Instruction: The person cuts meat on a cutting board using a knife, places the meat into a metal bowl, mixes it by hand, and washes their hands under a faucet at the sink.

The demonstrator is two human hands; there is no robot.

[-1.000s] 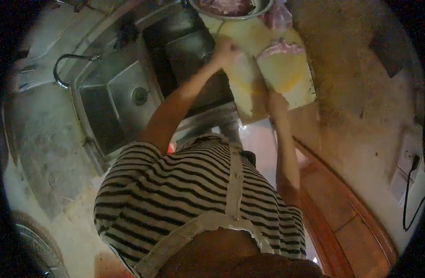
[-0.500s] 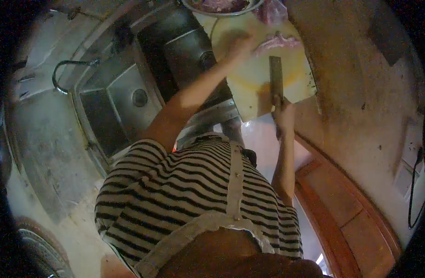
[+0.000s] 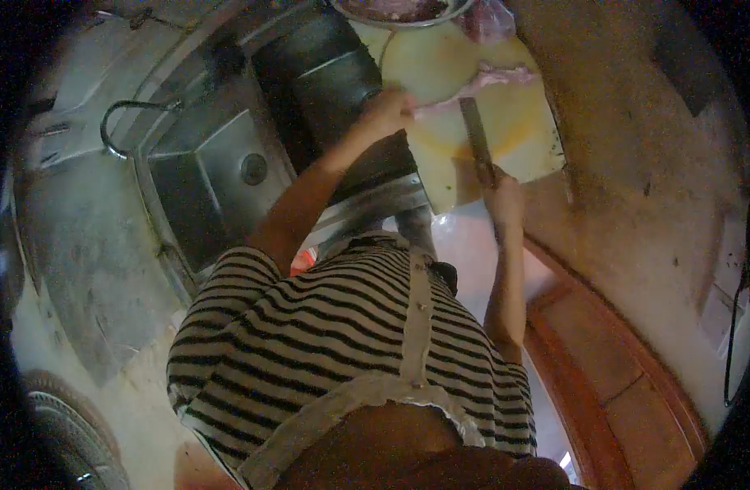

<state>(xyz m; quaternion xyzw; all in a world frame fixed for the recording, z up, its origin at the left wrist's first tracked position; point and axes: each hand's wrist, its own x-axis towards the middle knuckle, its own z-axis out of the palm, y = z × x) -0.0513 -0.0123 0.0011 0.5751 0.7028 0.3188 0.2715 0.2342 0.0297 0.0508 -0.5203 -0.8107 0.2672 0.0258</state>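
Note:
My left hand (image 3: 389,113) is at the left edge of a yellowish cutting board (image 3: 442,175), its fingers closed on one end of a strip of raw meat (image 3: 506,75). The pale pink strip stretches across the board to the upper right. In my right hand (image 3: 504,198), at the board's near edge, is the handle of a knife (image 3: 475,131) with a broad dark blade. The blade points away from me, its tip close beside the meat; whether they touch I cannot tell.
A metal bowl (image 3: 465,10) with meat in it stands at the board's far end, beside a clear plastic bag (image 3: 489,23). To the left is a double sink (image 3: 203,175) with a curved faucet (image 3: 107,131). Brown counter (image 3: 628,180) extends right, above a wooden cabinet (image 3: 591,351).
My left hand has moved left and toward me, drawing the meat strip out longer. The knife's blade has tilted slightly left; my right hand has barely moved.

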